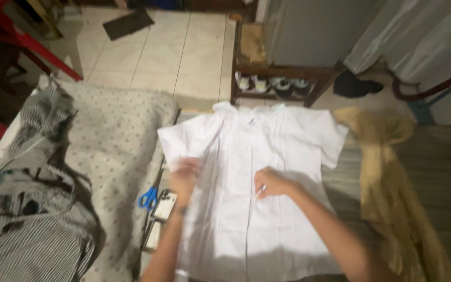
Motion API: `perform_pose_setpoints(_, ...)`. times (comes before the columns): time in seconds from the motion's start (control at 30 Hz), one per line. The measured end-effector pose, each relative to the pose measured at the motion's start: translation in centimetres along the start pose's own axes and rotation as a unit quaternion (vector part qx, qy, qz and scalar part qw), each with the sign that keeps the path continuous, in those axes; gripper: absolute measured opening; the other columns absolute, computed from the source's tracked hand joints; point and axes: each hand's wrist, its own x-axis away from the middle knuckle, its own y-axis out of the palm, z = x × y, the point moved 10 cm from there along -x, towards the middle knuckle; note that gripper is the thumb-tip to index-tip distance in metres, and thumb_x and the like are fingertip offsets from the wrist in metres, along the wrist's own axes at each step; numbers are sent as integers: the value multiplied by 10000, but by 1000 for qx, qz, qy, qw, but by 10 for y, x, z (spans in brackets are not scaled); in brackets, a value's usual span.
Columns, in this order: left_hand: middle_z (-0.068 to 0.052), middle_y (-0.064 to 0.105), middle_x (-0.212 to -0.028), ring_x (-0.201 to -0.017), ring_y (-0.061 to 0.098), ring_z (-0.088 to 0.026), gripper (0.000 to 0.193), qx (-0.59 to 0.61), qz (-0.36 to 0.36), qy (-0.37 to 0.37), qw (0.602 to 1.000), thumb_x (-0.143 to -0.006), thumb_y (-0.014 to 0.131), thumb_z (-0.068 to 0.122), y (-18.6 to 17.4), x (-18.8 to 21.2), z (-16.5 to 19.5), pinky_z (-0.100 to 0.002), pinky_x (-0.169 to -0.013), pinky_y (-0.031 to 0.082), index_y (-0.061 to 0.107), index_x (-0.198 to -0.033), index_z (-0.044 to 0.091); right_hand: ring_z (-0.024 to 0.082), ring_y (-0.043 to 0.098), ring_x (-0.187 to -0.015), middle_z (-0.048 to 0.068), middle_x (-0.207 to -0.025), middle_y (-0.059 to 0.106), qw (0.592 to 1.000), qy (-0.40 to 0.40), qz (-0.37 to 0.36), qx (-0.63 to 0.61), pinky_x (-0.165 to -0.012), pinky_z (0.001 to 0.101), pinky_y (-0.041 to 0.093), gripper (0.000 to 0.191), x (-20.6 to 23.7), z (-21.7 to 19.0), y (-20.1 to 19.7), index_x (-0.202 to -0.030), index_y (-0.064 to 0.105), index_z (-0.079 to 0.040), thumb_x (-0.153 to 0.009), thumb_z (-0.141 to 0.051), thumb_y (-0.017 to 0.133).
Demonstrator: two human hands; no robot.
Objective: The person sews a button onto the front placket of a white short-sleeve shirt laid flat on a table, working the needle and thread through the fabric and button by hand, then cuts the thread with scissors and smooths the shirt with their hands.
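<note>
A white short-sleeved shirt (267, 151) lies spread flat in front of me, collar away from me and sleeves out to both sides. My left hand (185, 177) rests on its left side below the sleeve, blurred, fingers on the cloth. My right hand (271, 184) sits on the middle of the shirt front at the button strip, fingers curled and pinching the fabric there.
Blue-handled scissors (147, 198) and small flat items (164, 206) lie left of the shirt. A dotted grey cloth (116, 130) and striped garments (27, 209) fill the left. A tan garment (387, 183) lies to the right. A wooden shoe rack (277, 78) stands beyond.
</note>
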Motion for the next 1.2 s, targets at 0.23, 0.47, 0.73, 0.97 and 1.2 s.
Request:
perform_pose_setpoints(0.23,-145,701,-835,-749,674,-301,165,-265,-113,60,956,-848,636,-39,128,136,-16,-400,-694,533,757,-904,58,204,589,-1059,30,-977,686,997,-15,-73,5,-1050,376,308,199,-4,-7,-7,-815,829,-143,-655,-242,892)
perform_pose_setpoints(0.47,-169,692,-856,-843,672,-368,150,-320,-157,87,930,-793,643,-71,138,155,-10,-443,-756,526,738,-816,42,178,603,-1053,9,-987,676,992,34,-117,23,-1064,356,331,201,-3,0,-1,-853,819,-167,-687,-273,860)
perform_pose_setpoints(0.73,-159,688,-886,-832,672,-358,133,-325,-152,55,932,-808,673,-51,136,154,-20,-436,-751,525,755,-847,46,207,555,-1147,15,-1058,662,991,56,-119,24,-1074,354,333,214,-2,8,0,-874,819,-161,-689,-264,850)
perform_pose_setpoints(0.97,-142,701,-837,-819,674,-337,132,-286,-159,65,942,-805,654,-74,140,155,-17,-416,-734,527,730,-820,33,248,472,-1217,9,-1134,631,989,70,-127,17,-1030,366,386,209,-1,9,1,-885,826,-150,-698,-241,846)
perform_pose_setpoints(1.2,-136,713,-869,-809,685,-324,184,-251,-165,65,951,-794,622,-115,141,153,-17,-395,-733,539,734,-829,26,257,465,-1200,12,-1134,631,990,82,-118,7,-1038,370,386,212,2,8,-3,-891,830,-155,-696,-232,864)
